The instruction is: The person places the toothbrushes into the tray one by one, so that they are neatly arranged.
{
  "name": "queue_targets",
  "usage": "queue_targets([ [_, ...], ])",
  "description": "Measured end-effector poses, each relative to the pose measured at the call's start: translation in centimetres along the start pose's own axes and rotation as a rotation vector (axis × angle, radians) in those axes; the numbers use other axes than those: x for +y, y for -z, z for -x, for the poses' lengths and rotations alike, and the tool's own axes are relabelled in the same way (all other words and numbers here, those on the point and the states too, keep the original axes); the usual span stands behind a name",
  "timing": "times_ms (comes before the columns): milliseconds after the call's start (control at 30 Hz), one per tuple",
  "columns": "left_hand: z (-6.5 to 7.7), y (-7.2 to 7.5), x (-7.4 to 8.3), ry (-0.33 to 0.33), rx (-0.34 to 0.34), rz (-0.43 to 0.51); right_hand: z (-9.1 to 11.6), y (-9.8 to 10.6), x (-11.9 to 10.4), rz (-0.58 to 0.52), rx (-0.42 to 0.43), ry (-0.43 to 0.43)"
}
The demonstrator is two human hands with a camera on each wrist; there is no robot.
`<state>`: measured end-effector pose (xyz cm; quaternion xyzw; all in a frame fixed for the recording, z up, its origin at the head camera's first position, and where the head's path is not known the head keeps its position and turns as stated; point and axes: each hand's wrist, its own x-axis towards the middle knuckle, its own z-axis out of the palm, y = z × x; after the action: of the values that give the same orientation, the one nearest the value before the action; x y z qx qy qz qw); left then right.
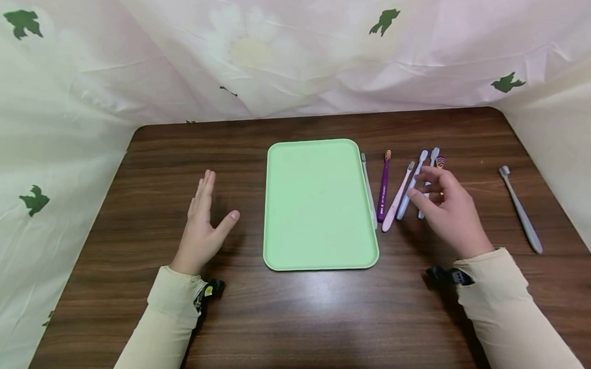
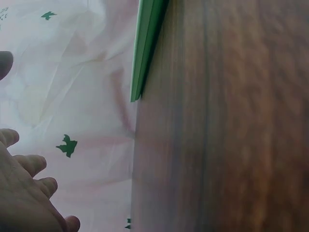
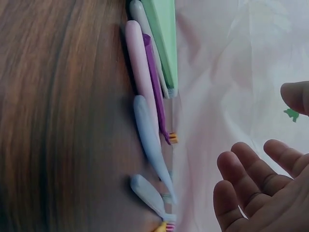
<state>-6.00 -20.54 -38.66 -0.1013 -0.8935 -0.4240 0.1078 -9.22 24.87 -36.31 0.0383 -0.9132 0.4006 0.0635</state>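
Note:
My right hand (image 1: 448, 210) hovers over the right end of a row of toothbrushes, its fingers loosely bent and nothing held. From the left, that row has a grey toothbrush (image 1: 369, 190) against the tray's right edge, a purple toothbrush (image 1: 384, 188), a pink toothbrush (image 1: 397, 200) and a blue toothbrush (image 3: 150, 135). Another pale blue toothbrush (image 1: 434, 156) and a toothbrush with yellow and purple bristles (image 1: 440, 161) are partly hidden behind the hand. To the left of the green tray (image 1: 319, 205), my left hand (image 1: 201, 230) is raised with straight fingers and thumb apart, touching nothing.
A grey-blue toothbrush (image 1: 521, 211) lies alone near the right side of the dark wooden table (image 1: 299, 328). Hanging fabric (image 1: 172, 52) with flowers and green birds surrounds the table's back and sides.

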Motion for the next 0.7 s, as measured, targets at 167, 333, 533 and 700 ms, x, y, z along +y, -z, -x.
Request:
queue_targets([
  [167, -0.4, -0.2, -0.2, 0.035, -0.013, 0.038, -1.0, -0.9, 0.4, -0.001, -0.04, 0.014],
  [333, -0.7, -0.7, -0.2, 0.052, -0.043, 0.068, -1.7, -1.5, 0.6, 0.008, -0.085, 0.006],
  [533, -1.0, -1.3, 0.0, 0.085, -0.122, 0.128, -2.3, -2.1, 0.1, 0.047, -0.128, -0.021],
  [700, -1.3, -2.0, -0.1, 0.133, -0.21, 0.22, -2.9, -2.6, -0.3, 0.056, -0.162, -0.046],
])
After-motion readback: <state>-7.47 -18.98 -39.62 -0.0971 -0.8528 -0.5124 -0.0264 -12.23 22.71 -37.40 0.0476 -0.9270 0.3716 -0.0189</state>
